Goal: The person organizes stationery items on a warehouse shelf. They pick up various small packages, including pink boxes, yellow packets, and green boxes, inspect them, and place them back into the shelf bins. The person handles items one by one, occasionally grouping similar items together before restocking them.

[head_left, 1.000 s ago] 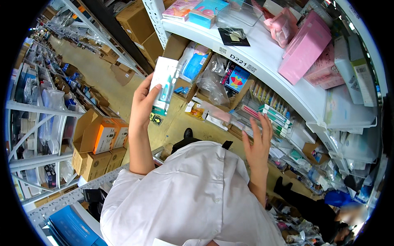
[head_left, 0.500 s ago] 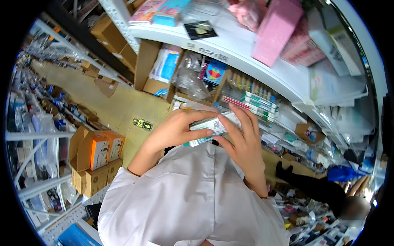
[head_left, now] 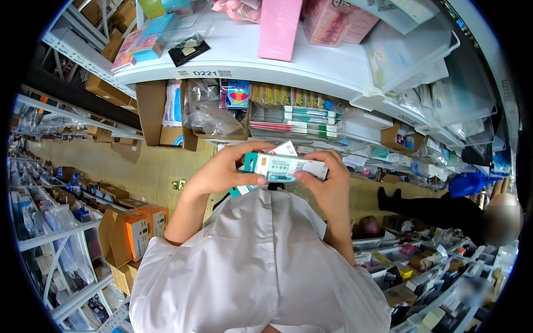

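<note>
In front of my chest I hold a flat white and teal thermometer box (head_left: 280,166), its printed face turned up. My left hand (head_left: 225,169) grips its teal end, with the thumb across the face. My right hand (head_left: 333,176) closes on the other end, thumb on top. From behind it stick out a white corner (head_left: 287,148) and a teal edge (head_left: 242,191), apparently of another box underneath, mostly hidden. Beyond my hands, similar slim white, teal and red boxes (head_left: 311,121) lie stacked on the lower shelf.
The white upper shelf (head_left: 239,66) carries a tall pink box (head_left: 279,30) and clear plastic bins. Below stand cardboard bins (head_left: 152,114) with bagged goods. Orange boxes (head_left: 139,233) sit in a carton at left. Another person's dark-clothed leg (head_left: 430,210) extends at right.
The view has swung, levelling the shelf. The box in my hands has turned so its broad printed face shows, and a corner now juts out behind it. Both hands keep hold.
</note>
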Available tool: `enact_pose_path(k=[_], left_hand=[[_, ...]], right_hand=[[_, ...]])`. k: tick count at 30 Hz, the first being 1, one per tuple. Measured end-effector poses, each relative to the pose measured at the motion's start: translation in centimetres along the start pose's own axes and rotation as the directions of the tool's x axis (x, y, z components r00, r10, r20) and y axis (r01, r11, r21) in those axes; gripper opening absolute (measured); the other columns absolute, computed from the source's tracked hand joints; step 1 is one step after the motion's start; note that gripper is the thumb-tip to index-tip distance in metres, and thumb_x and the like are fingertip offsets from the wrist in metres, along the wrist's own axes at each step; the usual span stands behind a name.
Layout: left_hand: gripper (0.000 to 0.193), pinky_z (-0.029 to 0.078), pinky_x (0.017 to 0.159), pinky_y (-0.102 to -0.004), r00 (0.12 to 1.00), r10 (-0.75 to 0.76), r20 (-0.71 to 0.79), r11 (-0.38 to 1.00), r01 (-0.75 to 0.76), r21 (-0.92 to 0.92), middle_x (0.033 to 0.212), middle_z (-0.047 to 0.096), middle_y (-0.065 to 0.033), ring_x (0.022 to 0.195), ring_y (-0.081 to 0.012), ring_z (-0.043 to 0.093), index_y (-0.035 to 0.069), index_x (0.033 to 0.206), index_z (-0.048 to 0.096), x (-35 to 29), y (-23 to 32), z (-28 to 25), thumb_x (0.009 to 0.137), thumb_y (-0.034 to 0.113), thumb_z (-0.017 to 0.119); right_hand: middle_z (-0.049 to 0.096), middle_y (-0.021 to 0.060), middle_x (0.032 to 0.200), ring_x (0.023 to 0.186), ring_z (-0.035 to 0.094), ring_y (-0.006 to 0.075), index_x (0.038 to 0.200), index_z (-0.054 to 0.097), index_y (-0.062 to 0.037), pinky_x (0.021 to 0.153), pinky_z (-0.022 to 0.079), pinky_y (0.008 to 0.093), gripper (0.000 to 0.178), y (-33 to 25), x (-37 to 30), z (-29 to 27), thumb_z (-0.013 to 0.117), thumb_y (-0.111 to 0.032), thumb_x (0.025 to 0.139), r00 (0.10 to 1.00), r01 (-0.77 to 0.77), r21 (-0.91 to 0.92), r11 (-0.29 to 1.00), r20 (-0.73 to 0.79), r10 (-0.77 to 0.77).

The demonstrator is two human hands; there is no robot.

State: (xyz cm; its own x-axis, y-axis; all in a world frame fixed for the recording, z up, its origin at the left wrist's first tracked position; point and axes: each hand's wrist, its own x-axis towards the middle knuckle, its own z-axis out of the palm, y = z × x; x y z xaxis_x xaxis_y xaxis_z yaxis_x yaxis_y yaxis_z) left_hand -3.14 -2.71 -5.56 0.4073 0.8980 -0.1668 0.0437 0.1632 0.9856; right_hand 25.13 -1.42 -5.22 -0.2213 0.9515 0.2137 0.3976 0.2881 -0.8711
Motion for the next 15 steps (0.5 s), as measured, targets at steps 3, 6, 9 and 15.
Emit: enact_pose_path(k=[3,6,9,15], left_hand=[[0.071,0.055,0.106,-0.0333,0.999,-0.003,-0.042,0.973,-0.007,-0.231,0.137,0.071,-0.0094,0.123,-0.0166,0.067,-0.001,0.155,0.054,1.2,-0.2,0.8,0.091,-0.002,0.083],[0.062,0.055,0.105,-0.0323,0.988,0.077,-0.135,0.964,-0.109,-0.244,0.135,0.072,-0.0101,0.124,-0.0156,0.067,0.0,0.155,0.051,2.0,-0.6,1.7,0.099,0.0,0.077],[0.057,0.055,0.105,-0.0316,0.979,0.06,-0.196,0.952,-0.115,-0.282,0.134,0.072,-0.0115,0.124,-0.0161,0.068,0.0,0.154,0.051,2.4,0.3,2.3,0.101,0.001,0.075],[0.053,0.056,0.104,-0.0311,0.975,0.078,-0.209,0.936,-0.143,-0.322,0.134,0.073,-0.0119,0.122,-0.0159,0.069,0.0,0.153,0.051,3.1,-0.6,3.2,0.104,0.002,0.071]], right_hand=[[0.076,0.0076,0.093,0.082,0.069,0.0118,0.102,0.069,0.0003,0.073,0.054,0.0286,0.027,2.6,-1.1,0.1,0.089,-0.016,0.094,0.969,-0.244,0.254,0.936,0.022,0.246],[0.077,0.0063,0.091,0.08,0.067,0.0087,0.101,0.067,0.0002,0.07,0.053,0.0265,0.024,4.1,-1.6,0.4,0.086,-0.014,0.097,0.919,-0.39,0.409,0.825,0.117,0.376],[0.076,0.0047,0.091,0.08,0.066,0.0076,0.11,0.066,0.0,0.07,0.051,0.0258,0.025,4.1,-1.5,0.2,0.084,-0.014,0.099,0.899,-0.437,0.451,0.778,0.238,0.367],[0.077,0.0039,0.095,0.088,0.067,0.0078,0.139,0.061,0.0011,0.077,0.05,0.0247,0.04,3.6,-1.2,-0.7,0.075,-0.013,0.105,0.863,-0.45,0.454,0.769,0.442,0.244]])
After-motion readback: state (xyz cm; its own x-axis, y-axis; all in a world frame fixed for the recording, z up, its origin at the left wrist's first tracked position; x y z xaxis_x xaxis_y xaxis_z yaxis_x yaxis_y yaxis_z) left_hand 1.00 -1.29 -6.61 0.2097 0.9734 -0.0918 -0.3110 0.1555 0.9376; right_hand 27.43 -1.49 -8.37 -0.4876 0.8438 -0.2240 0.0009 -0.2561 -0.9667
